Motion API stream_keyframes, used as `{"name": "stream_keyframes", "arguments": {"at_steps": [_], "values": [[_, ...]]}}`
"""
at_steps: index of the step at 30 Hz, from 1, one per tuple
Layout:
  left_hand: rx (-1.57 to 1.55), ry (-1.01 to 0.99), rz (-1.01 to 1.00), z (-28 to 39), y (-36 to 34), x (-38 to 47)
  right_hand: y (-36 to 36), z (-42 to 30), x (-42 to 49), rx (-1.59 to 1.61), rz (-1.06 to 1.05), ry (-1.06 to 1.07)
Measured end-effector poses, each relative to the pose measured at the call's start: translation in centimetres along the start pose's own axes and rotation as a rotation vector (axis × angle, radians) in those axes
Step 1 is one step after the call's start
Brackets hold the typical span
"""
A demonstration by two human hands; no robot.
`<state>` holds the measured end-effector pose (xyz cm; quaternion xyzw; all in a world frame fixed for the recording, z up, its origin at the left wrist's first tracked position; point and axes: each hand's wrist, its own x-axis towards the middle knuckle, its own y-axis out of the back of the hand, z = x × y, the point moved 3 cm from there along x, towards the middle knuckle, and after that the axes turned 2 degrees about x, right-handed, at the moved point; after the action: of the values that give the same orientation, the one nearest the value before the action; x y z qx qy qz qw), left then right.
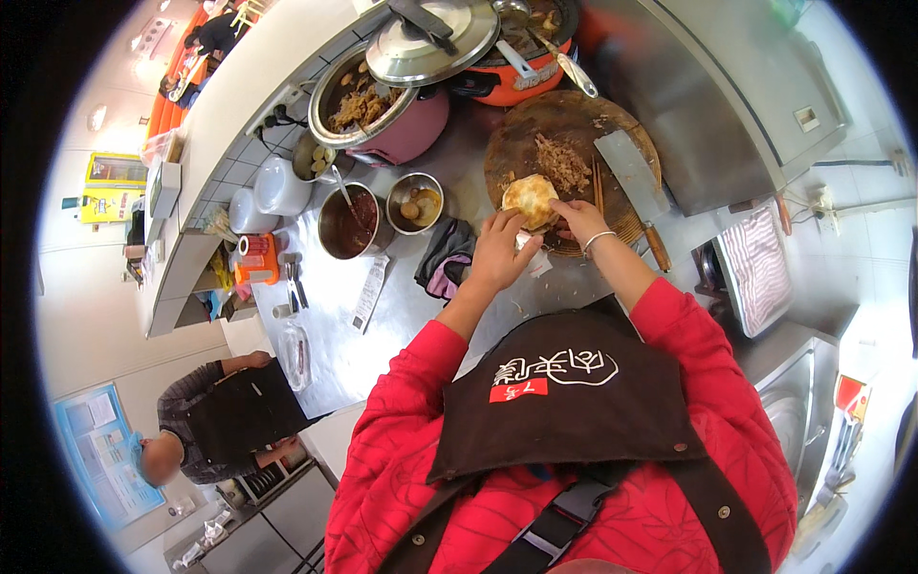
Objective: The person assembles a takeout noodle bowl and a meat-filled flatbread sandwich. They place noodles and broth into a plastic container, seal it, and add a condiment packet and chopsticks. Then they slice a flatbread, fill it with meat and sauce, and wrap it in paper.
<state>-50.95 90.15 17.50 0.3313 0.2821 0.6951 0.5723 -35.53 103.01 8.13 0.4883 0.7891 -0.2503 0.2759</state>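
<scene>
A round, browned flatbread point(529, 201) is held at the near edge of a round wooden chopping block point(502, 154). My left hand point(498, 251) grips its near left side, the thumb beside a piece of white paper point(536, 267). The fingers of my right hand point(579, 222) pinch the bread's right edge. Just beyond the bread lies a pile of chopped meat point(563, 165). To its right are wooden chopsticks point(597, 188) and a cleaver point(631, 172), whose wooden handle sticks out past the block. The underside of the bread is hidden.
A pink pot of meat point(423, 125) and an orange cooker point(516, 85) stand at the back, a metal lid point(434, 43) over their rims. Left are a pot of red sauce point(330, 231), a bowl with eggs point(434, 215) and a dark cloth point(445, 252). Another person point(208, 409) stands at far left.
</scene>
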Motion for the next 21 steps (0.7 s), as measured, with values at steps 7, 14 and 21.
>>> {"name": "stream_keyframes", "arguments": {"at_steps": [7,14,21], "values": [[-0.126,-0.015,0.016,-1.8,0.5,-1.8,-3.2,-1.8,-2.1,-0.565,0.196,0.557],[-0.559,0.176,0.104,-3.2,-0.2,-3.2,-4.9,-1.9,-3.4,-0.47,0.13,0.633],[-1.317,1.056,0.277,-6.3,0.2,-3.2,-1.8,-3.5,-8.9,-0.405,0.065,0.642]]}}
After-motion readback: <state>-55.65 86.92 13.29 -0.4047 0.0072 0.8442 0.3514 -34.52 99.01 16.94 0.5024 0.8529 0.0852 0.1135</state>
